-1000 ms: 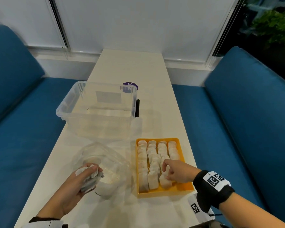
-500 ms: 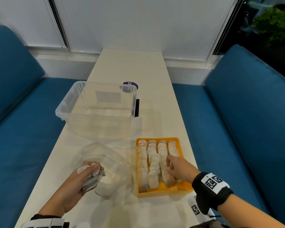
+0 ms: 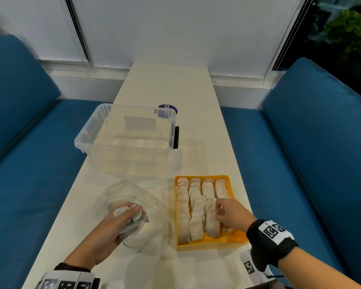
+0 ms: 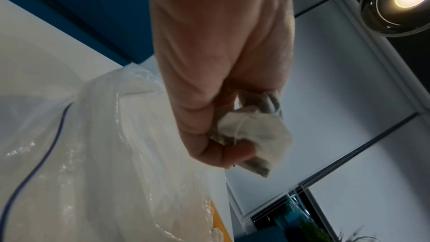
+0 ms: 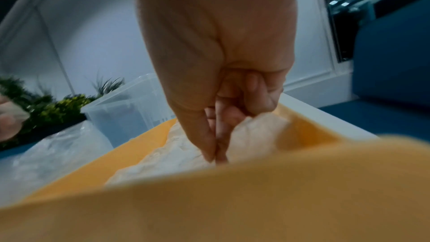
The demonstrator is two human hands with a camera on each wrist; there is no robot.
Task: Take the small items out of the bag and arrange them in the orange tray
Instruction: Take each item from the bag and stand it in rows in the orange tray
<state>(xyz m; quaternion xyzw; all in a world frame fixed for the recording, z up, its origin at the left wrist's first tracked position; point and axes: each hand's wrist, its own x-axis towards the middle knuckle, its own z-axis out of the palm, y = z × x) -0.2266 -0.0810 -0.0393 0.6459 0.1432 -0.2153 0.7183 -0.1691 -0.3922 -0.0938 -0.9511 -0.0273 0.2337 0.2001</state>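
Note:
The orange tray (image 3: pixel 231 239) lies at the table's near right and holds several white tea bags (image 3: pixel 196 205) lined up in rows. My right hand (image 3: pixel 218 209) reaches into the tray's right side with its fingers curled. In the right wrist view its thumb and forefinger pinch a tea bag (image 5: pixel 253 132) among the others, behind the tray rim (image 5: pixel 232 200). The clear plastic zip bag (image 3: pixel 154 207) sits left of the tray. Above its mouth my left hand (image 3: pixel 131 213) grips a bunch of crumpled tea bags (image 4: pixel 253 135).
A clear plastic bin (image 3: pixel 125 142) stands behind the bag, with a black object (image 3: pixel 176 137) at its right side and a purple round sticker (image 3: pixel 167 110) beyond it. Blue benches (image 3: pixel 300 163) flank the narrow white table. The wall closes off the far end.
My right hand has moved from the tray's front, where it set down a tea bag, to a spot farther back and right among the rows. The left hand has barely moved.

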